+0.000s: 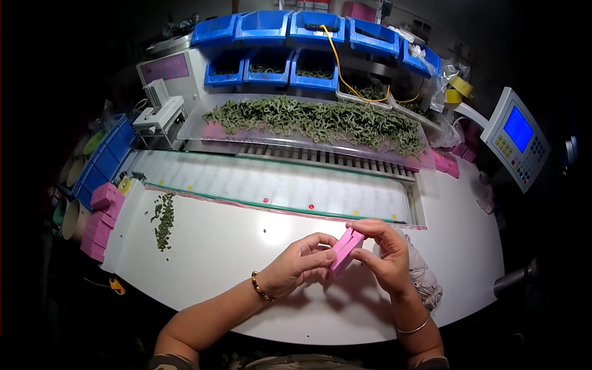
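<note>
A small pink box (347,248) is tilted between my two hands above the white table. One narrow end of it points up and away, and a dark slit shows along that end. My left hand (297,264) grips its lower left side with thumb and fingers. My right hand (388,254) has its fingers on the upper end and its thumb near the right side. What the box holds inside cannot be made out. A crumpled grey cloth (424,279) lies on the table behind my right wrist.
A belt conveyor (290,188) crosses beyond my hands; behind it a clear tray (203,131) bears a heap of dried green leaves (314,120). Blue bins (265,68) stand at the back, pink boxes (98,231) and green crumbs (164,223) at left, a control panel (518,139) at right.
</note>
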{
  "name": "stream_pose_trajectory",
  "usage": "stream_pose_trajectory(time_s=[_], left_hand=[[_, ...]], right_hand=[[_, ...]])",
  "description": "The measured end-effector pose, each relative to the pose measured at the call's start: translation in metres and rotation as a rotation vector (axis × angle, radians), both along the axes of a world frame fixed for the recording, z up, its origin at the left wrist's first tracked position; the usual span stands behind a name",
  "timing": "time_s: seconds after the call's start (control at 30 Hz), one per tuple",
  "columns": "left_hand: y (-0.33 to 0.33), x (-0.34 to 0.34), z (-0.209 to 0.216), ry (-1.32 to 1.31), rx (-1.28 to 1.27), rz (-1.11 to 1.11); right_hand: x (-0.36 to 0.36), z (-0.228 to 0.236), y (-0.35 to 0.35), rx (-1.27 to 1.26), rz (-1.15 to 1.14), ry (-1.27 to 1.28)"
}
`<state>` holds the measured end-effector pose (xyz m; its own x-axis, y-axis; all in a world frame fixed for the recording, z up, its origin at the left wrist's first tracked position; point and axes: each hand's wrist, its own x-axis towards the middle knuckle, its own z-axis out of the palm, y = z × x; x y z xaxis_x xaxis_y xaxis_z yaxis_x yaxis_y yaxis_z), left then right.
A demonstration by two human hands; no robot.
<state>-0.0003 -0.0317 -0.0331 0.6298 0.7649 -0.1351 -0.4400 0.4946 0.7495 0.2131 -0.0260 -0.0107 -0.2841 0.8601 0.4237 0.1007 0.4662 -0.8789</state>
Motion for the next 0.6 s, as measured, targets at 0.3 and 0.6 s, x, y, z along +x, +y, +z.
stream_pose_trajectory(time_s=[0.3,0.6], left_hand=[[0.0034,-0.0036,-0.0048,0.018,-0.035,-0.079],[0.0087,-0.0078,-0.0036,0.019,-0.069,-0.119]], right_hand=[[0.0062,0.0052,-0.0023,-0.09,0.093,0.193],[0.001,0.0046,-0.0014,-0.329,0.149,0.235]])
